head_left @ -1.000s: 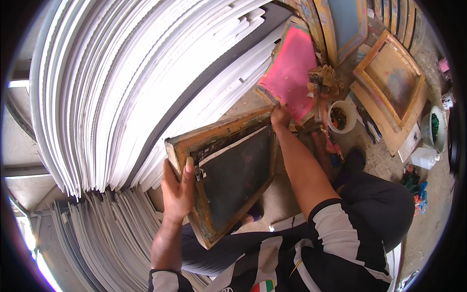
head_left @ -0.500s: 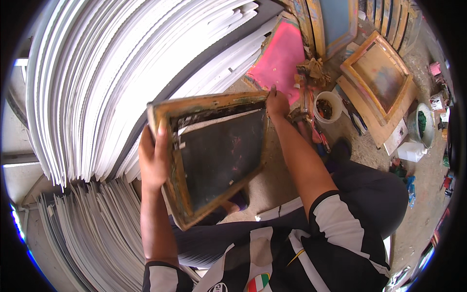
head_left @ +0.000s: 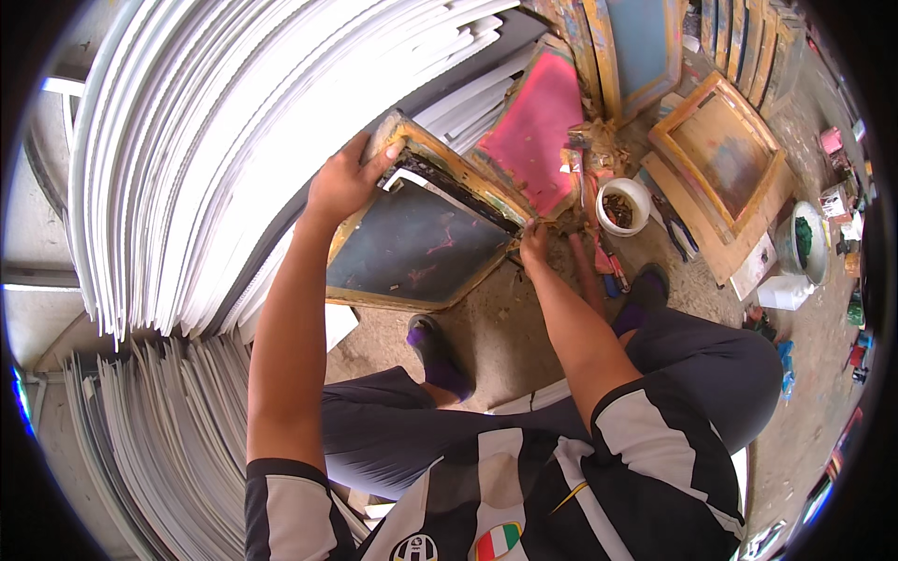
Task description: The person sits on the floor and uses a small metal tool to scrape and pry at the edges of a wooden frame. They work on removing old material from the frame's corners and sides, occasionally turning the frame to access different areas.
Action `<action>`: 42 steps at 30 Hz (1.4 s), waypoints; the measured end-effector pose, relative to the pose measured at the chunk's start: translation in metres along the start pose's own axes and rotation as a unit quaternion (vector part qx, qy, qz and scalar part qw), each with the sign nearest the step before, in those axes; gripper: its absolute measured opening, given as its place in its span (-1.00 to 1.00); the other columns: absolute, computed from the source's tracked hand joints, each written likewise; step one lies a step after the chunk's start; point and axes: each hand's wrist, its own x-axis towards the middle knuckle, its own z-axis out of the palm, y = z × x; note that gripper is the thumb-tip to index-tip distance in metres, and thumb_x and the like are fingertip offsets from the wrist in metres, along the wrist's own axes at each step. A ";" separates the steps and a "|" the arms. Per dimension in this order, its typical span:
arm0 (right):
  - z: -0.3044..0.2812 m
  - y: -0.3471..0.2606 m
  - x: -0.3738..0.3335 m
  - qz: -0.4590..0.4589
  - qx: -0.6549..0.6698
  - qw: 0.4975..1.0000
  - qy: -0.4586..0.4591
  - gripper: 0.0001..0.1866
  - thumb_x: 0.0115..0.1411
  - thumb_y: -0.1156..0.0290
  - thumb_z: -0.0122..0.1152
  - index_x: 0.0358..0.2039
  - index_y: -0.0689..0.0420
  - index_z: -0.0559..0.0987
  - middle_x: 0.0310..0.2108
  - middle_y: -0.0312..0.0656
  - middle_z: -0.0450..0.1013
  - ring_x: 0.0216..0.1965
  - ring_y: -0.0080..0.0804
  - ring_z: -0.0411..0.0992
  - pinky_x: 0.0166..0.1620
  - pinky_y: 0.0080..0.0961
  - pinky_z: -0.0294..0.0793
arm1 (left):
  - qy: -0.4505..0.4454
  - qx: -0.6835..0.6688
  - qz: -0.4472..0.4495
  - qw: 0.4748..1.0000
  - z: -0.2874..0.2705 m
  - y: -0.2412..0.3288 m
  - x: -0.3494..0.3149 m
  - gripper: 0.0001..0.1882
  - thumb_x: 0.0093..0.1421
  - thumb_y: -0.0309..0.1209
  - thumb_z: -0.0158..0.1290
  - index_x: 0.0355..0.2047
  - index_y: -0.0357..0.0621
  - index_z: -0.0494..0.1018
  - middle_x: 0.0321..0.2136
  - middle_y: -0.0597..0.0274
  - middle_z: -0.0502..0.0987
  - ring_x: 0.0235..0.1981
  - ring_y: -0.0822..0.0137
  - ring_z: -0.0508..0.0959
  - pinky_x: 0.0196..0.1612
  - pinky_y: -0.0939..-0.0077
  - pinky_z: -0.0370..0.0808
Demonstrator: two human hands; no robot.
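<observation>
Between my two hands I hold a wooden screen-printing frame (head_left: pixel 421 248) with a dark mesh and faint pink marks, tilted in front of me above the floor. My left hand (head_left: pixel 348 179) grips its upper left corner, the thumb over the wooden edge. At the right corner, my right hand (head_left: pixel 534 245) is closed on the frame, and the fingers behind the wood are hidden. Just past the frame, a pink-coated screen (head_left: pixel 538 131) leans by the stacks.
Tall stacks of white sheets (head_left: pixel 234 122) and grey sheets (head_left: pixel 168 421) stand on the left. To the right are a white bucket (head_left: pixel 623 207), pliers (head_left: pixel 681 234), another wooden frame (head_left: pixel 670 136) on a board and a basin (head_left: pixel 816 243). More frames (head_left: pixel 645 47) lean at the back.
The frame has swung: its left corner moved up and away with my left hand, while its right corner dropped slightly with my right hand. My left foot now shows below it.
</observation>
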 end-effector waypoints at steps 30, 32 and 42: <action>-0.002 -0.003 -0.013 0.007 -0.258 0.964 0.059 -0.52 0.48 0.15 -0.05 0.05 0.41 0.35 -0.24 0.29 0.53 -0.15 0.26 0.53 -0.09 0.10 0.46 | -0.037 0.055 -0.029 0.997 0.039 0.003 0.077 -0.18 0.27 0.42 -0.12 -0.09 -0.18 0.52 -0.42 -0.13 0.63 -0.21 -0.13 0.66 -0.10 0.02 0.53; -0.011 -0.003 -0.016 -0.019 -0.307 0.951 -0.031 -0.53 0.51 0.12 -0.14 -0.02 0.37 0.41 -0.24 0.27 0.53 -0.14 0.25 0.53 -0.08 0.09 0.47 | -0.022 0.056 -0.018 0.998 0.043 -0.002 0.077 -0.19 0.27 0.42 -0.11 -0.11 -0.18 0.52 -0.44 -0.12 0.63 -0.23 -0.13 0.66 -0.11 0.02 0.53; -0.048 0.003 -0.010 -0.259 -0.443 0.855 -0.079 -0.81 0.27 0.41 0.12 -0.21 0.28 0.56 -0.27 0.10 0.56 -0.13 0.08 0.58 -0.14 0.02 0.58 | -0.059 0.045 -0.063 0.995 0.045 -0.002 0.095 -0.13 0.26 0.47 -0.15 -0.08 -0.18 0.54 -0.41 -0.10 0.65 -0.22 -0.06 0.68 -0.09 0.06 0.54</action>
